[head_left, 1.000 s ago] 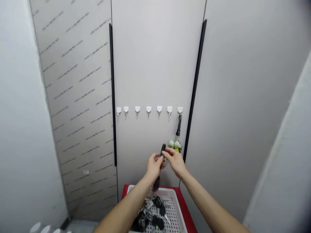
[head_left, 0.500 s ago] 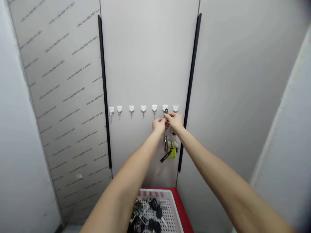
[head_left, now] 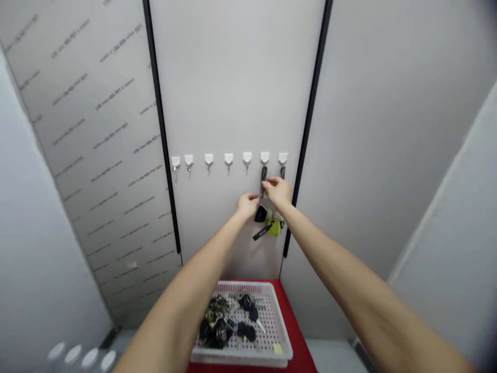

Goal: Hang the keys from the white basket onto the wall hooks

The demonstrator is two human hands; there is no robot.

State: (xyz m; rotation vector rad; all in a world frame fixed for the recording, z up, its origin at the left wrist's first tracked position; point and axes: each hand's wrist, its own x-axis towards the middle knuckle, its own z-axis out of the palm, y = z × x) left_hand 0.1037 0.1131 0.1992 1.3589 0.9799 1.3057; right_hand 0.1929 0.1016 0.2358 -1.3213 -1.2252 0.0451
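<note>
A black key fob (head_left: 260, 213) with a black tag hangs by a dark strap (head_left: 264, 174) from the sixth white hook (head_left: 264, 157) in a row on the pale cabinet door. My right hand (head_left: 278, 190) pinches the strap just below the hook. My left hand (head_left: 246, 204) is curled beside the fob, fingertips at its upper edge. On the seventh hook (head_left: 283, 157) hangs another key set with green and yellow charms (head_left: 275, 227), partly hidden behind my right wrist.
Five empty hooks (head_left: 208, 158) run to the left. Below, a white perforated basket (head_left: 244, 286) holds several dark keys (head_left: 227, 322) and sits on a red surface (head_left: 297, 334). Black vertical door handles (head_left: 309, 124) flank the panel. White round caps (head_left: 79, 357) show at bottom left.
Both hands rose from above the basket to the hooks with the fob. Its strap now hangs on the sixth hook and my left hand has dropped to the fob.
</note>
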